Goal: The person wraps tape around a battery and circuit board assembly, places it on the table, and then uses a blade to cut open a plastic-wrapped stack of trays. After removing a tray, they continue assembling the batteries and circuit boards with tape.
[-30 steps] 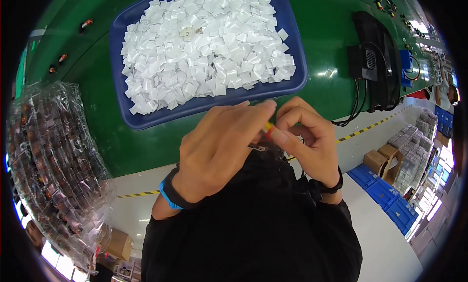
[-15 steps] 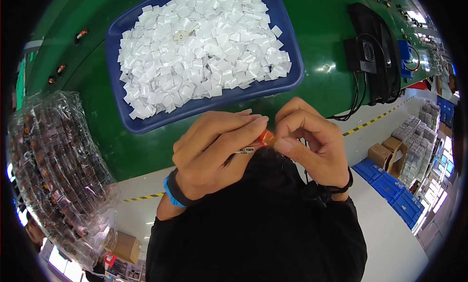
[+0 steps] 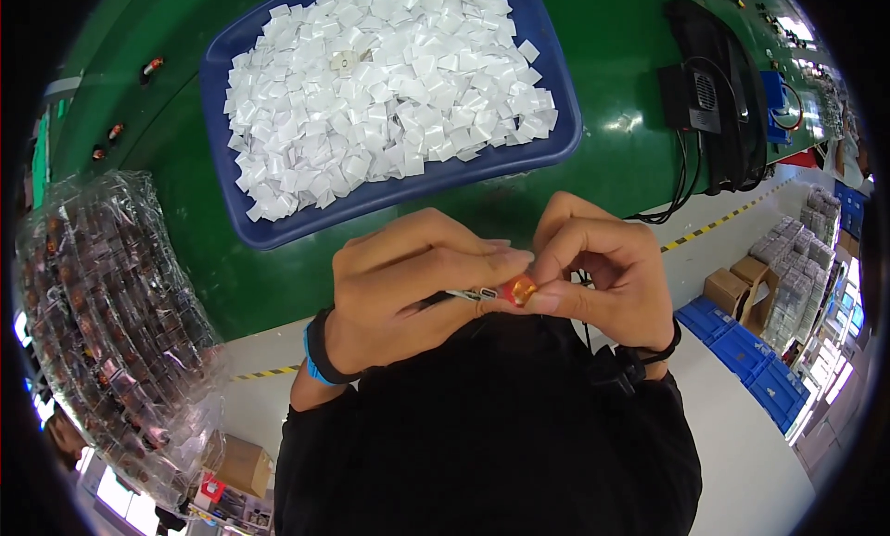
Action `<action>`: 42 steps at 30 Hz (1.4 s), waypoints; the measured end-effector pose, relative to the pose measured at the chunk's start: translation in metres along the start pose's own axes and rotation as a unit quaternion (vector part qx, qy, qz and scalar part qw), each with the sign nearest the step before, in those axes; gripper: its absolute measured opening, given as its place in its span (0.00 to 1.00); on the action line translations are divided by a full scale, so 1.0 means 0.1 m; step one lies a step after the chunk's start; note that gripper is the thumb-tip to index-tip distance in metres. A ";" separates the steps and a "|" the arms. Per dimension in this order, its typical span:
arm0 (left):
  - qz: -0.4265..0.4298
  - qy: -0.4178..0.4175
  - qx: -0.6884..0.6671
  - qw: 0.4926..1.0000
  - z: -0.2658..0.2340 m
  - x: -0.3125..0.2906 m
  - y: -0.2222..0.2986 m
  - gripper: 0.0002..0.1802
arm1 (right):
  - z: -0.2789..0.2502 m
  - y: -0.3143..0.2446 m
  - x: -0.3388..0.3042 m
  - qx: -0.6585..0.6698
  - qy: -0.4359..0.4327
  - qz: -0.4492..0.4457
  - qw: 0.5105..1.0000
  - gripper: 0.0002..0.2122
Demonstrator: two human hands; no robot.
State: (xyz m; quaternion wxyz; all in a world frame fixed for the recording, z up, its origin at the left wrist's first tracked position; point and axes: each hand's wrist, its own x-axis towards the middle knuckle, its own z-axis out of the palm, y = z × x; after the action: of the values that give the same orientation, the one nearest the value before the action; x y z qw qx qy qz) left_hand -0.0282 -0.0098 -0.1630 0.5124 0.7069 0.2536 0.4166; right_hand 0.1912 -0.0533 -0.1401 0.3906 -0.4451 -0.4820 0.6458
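Note:
My left hand (image 3: 408,286) pinches a small red-and-orange part (image 3: 520,287) between thumb and fingertips, just past the near edge of the green table. A small silver connector (image 3: 486,293) sticks out beside it, under the left fingers. The thumb and index finger of my right hand (image 3: 607,272) close on the part's right end. The fingers hide much of the part, so its exact kind cannot be made out. Beyond both hands, a blue tray (image 3: 399,200) holds a heap of small white square pieces (image 3: 371,100).
Clear plastic packs of dark and orange parts (image 3: 111,313) are stacked at the left. A black device with cables (image 3: 691,100) stands on the green table (image 3: 621,156) at the right. Blue crates (image 3: 746,350) and cardboard boxes (image 3: 732,290) are on the floor. Small red-and-black parts (image 3: 151,70) lie far left.
Both hands have shifted slightly to the right with the part. It has turned a little, showing more of its orange face, and the left fingertips have moved farther over it.

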 end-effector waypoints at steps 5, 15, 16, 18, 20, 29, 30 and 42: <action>-0.055 -0.003 -0.056 0.997 0.01 0.00 0.03 0.19 | 0.03 0.17 0.02 0.050 -0.019 0.005 0.999 0.07; -0.249 0.076 -0.255 0.931 -0.02 -0.01 0.16 0.29 | 0.19 -0.03 0.15 -0.251 0.053 -0.225 0.940 0.13; -0.286 0.102 -0.290 0.908 -0.03 0.01 0.21 0.30 | 0.21 -0.06 0.15 -0.229 0.066 -0.208 0.949 0.12; -0.276 0.132 -0.270 0.913 -0.06 0.05 0.30 0.31 | 0.23 -0.06 0.12 -0.140 0.066 -0.164 0.974 0.12; -0.258 0.178 -0.241 0.918 -0.07 0.07 0.31 0.32 | 0.22 -0.01 0.10 0.034 0.078 -0.065 0.994 0.12; -0.149 0.014 0.009 0.989 -0.27 -0.15 0.21 0.22 | 0.33 0.08 0.13 0.088 0.109 -0.048 0.989 0.13; -0.192 0.027 -0.054 0.980 -0.26 -0.18 0.22 0.21 | 0.37 0.04 0.16 -0.008 0.140 -0.089 0.986 0.14; -0.222 0.027 0.014 0.975 -0.19 -0.26 0.26 0.12 | 0.43 -0.21 0.26 -0.351 0.081 -0.157 0.919 0.16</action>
State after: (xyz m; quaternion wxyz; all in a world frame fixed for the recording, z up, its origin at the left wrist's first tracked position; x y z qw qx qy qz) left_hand -0.0600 -0.0300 -0.1448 0.5754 0.6285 0.4235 0.3074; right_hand 0.1442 -0.0362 -0.1186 0.3437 -0.5232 -0.7080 0.3269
